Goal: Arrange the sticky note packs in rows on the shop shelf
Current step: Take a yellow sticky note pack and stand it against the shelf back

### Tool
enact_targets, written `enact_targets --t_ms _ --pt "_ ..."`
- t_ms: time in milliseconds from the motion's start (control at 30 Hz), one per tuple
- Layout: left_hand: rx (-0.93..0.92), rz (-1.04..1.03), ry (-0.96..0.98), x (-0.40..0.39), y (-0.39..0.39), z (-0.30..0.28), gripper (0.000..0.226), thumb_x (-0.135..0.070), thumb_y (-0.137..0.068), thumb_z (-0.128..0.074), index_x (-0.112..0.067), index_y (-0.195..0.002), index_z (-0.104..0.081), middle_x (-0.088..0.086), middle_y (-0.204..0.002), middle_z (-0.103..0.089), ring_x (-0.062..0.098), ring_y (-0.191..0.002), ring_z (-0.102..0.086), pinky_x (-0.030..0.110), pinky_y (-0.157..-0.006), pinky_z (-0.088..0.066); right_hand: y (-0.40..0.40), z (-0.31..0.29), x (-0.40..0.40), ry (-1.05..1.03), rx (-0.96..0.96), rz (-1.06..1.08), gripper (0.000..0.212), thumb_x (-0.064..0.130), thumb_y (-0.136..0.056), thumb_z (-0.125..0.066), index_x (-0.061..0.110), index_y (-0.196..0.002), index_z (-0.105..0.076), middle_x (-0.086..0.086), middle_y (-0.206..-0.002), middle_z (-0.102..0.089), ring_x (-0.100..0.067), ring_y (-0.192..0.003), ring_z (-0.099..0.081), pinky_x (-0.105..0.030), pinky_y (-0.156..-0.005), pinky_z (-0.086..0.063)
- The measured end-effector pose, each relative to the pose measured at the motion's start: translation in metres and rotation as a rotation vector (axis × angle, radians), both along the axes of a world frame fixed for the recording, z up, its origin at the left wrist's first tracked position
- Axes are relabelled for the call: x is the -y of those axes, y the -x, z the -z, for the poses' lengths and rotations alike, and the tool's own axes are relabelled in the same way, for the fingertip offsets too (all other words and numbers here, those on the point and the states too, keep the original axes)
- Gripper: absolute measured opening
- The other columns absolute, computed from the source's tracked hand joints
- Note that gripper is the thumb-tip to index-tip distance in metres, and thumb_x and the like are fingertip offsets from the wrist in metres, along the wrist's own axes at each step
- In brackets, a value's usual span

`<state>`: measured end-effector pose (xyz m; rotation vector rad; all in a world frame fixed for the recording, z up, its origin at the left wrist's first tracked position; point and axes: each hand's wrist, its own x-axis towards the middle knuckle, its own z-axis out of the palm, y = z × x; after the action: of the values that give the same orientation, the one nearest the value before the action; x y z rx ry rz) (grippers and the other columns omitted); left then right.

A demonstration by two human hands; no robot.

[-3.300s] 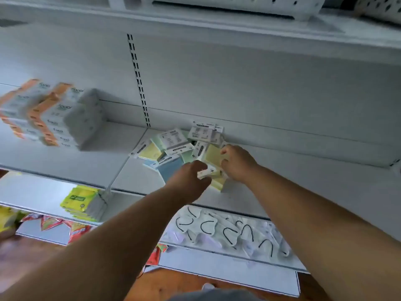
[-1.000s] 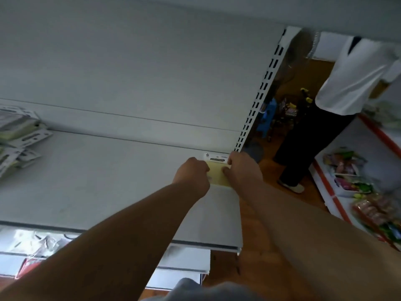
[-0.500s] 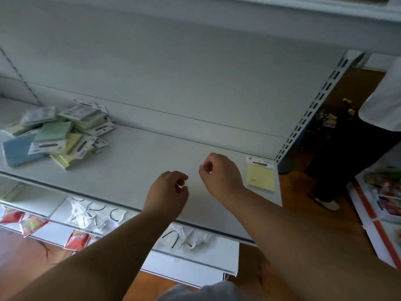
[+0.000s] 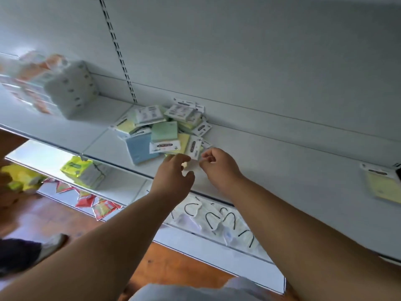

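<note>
At the far left of the white metal shop shelf (image 4: 282,170) stands a blurred stack of white tissue packs with orange ends (image 4: 65,88); you cannot count them. Further right, against the back panel, lies the loose heap of sticky note packs (image 4: 165,129): one blue pad, one green pad and several yellow ones show, the rest overlapping too much to count. Your left hand (image 4: 173,172) reaches forward on a straight arm to the near edge of that heap, fingers loosely extended and thumb apart, its fingertips at a yellow pack but gripping nothing that shows. Just beside it, your right hand (image 4: 219,165) hovers with fingers curled inward and empty, close to a white header card at the heap's edge. Well apart, at the shelf's right end, a single yellow sticky note pack with a white header (image 4: 382,185) lies flat.
</note>
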<state>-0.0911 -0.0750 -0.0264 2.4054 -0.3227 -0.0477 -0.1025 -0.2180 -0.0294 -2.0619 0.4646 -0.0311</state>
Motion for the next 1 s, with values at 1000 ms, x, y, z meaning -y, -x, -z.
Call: enact_targets --t_ms 1000 --pt "-0.556 0.32 0.513 0.048 -0.013 -0.011 0.017 -0.006 -0.085 -0.061 -0.02 -0.096 -0.063 0.005 -0.089 -0.07 0.022 -0.081 -0.068 0.038 -0.077 -0.056 0.046 -0.06 0.039 -0.563 0.353 0.585 0.034 -0.015 -0.079 -0.05 0.016 -0.069 -0.059 -0.005 -0.072 -0.058 -0.023 -0.069 -0.054 -0.03 -0.062 -0.039"
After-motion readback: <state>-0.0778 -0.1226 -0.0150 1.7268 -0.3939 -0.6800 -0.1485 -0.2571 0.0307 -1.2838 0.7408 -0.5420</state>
